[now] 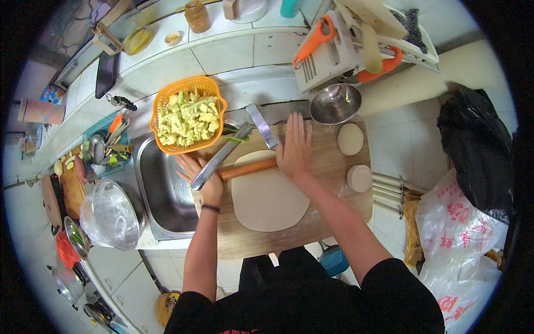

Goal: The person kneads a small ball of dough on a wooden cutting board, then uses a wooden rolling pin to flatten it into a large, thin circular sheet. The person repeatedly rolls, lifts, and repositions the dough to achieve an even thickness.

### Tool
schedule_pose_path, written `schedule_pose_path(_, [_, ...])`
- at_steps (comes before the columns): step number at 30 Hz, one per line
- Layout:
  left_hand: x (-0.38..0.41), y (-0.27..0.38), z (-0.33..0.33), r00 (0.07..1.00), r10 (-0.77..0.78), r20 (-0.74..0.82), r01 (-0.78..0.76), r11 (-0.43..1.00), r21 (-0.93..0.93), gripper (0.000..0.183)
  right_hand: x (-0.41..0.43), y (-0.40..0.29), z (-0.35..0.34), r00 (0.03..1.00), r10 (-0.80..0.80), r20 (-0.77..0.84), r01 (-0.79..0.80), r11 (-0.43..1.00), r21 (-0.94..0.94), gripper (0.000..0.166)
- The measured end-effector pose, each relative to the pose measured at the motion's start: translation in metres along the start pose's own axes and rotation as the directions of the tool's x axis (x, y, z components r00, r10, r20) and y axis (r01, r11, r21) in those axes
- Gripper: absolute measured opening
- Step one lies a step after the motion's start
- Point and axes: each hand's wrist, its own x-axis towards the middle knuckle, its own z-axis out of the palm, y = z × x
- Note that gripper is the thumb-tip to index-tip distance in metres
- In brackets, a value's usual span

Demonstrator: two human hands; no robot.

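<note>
A wooden rolling pin point(250, 168) lies across the upper part of a large, flat sheet of dough point(271, 206). My right hand point(295, 148) rests its palm on the pin's right end, fingers stretched straight forward. At the other end, my left hand point(213, 185) has its palm on or against the pin, with its fingers spread. A chrome faucet spout point(223, 156) crosses in front of part of that hand. Beneath the dough is a floured wooden board point(321, 213). Two smaller dough pieces, a flat round point(350, 139) and a thicker stack point(359, 178), sit along its right side.
An orange plastic basket of cauliflower florets point(190, 119) stands behind the sink point(167, 192). A steel bowl point(335, 103) and a grater point(317, 62) are at the back right. Left of the sink sits a plastic-covered bowl point(110, 215). Plastic bags point(459, 225) hang at the right.
</note>
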Motion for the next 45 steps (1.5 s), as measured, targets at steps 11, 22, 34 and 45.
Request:
schedule_pose_path(11, [-0.068,-0.008,-0.08,0.786,0.458,0.415,-0.34,0.881,-0.329,0.043,-0.151,0.025,0.003,0.987,-0.152,0.053,0.154,0.988,-0.025,0.036])
schedule_pose_path(22, [-0.077,0.059,-0.037,0.677,0.515,0.526,-0.523,0.839,-0.148,0.055,-0.188,-0.001,-0.021,0.912,0.409,0.033,-0.408,0.912,-0.048,0.051])
schedule_pose_path(34, [-0.046,0.078,-0.013,0.501,0.728,0.467,-0.724,0.648,-0.234,0.051,-0.151,0.017,-0.012,0.945,0.318,0.081,-0.31,0.945,-0.103,0.064])
schedule_pose_path(45, [0.022,0.14,0.025,0.407,0.832,0.377,-0.777,0.532,-0.335,0.054,-0.05,0.051,-0.021,0.879,0.438,-0.19,-0.455,0.889,-0.057,0.061])
